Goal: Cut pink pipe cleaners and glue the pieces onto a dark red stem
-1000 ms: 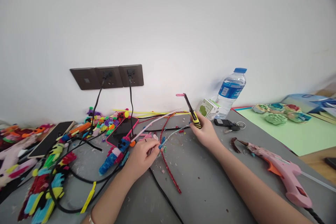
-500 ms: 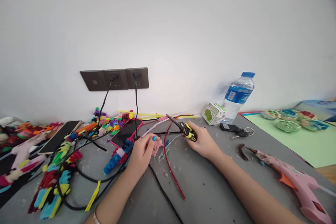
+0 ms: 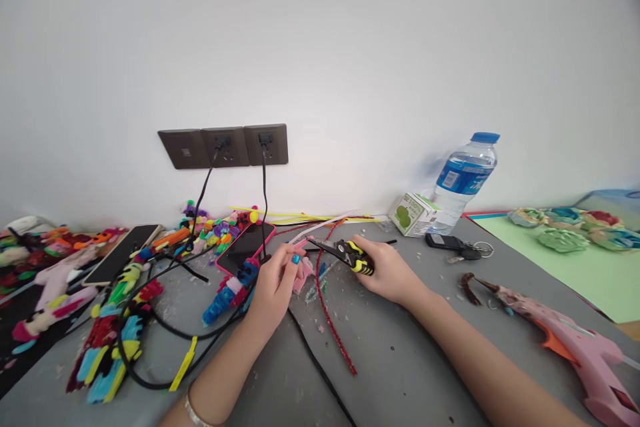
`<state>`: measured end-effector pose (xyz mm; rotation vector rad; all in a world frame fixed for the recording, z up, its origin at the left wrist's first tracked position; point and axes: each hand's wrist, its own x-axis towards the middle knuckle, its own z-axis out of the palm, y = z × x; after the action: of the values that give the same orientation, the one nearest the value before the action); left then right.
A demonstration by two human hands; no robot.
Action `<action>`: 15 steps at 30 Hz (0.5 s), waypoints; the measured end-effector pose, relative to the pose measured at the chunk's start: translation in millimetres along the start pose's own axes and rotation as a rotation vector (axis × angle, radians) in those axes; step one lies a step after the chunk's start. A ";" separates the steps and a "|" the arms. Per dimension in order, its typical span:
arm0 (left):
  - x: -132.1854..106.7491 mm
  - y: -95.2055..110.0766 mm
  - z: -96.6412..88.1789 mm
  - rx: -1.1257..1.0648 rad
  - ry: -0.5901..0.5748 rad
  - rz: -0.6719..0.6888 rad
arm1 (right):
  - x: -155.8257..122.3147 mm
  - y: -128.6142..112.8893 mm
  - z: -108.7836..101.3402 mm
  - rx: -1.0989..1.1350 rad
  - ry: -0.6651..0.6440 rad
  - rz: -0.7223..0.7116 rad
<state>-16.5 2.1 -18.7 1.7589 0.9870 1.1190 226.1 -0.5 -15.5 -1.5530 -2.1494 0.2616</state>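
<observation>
From far away, I am holding the pliers [image 3: 345,251] in the curled right hand [image 3: 394,271], pointing them left and a bit forward, just beside the left hand [image 3: 278,279], which is pinching a pink bit [image 3: 303,278] over the bench [image 3: 373,353].

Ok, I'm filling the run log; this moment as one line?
left hand: holding pink piece; right hand: gripping pliers, tip near left hand; glue gun: on table

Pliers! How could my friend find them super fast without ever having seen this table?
Start at the blue-capped water bottle, then go left past the green-and-white box and down to the right hand. The pliers are in its grip, their dark nose pointing toward the left hand. Unlike the pink glue gun farther right, they have black-and-yellow handles.
</observation>
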 end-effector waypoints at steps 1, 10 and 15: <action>-0.1 0.9 0.4 -0.009 -0.006 -0.001 | 0.0 -0.3 0.0 -0.001 -0.005 -0.004; -0.2 0.3 2.2 -0.061 -0.038 0.010 | -0.4 -1.5 1.2 0.013 -0.021 -0.039; 0.0 -3.2 2.9 -0.101 -0.043 0.014 | -0.4 0.8 2.0 0.011 -0.032 -0.044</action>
<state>-14.4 2.6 -22.5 1.7040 0.8783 1.1165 225.9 -0.4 -17.7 -1.5033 -2.1998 0.2855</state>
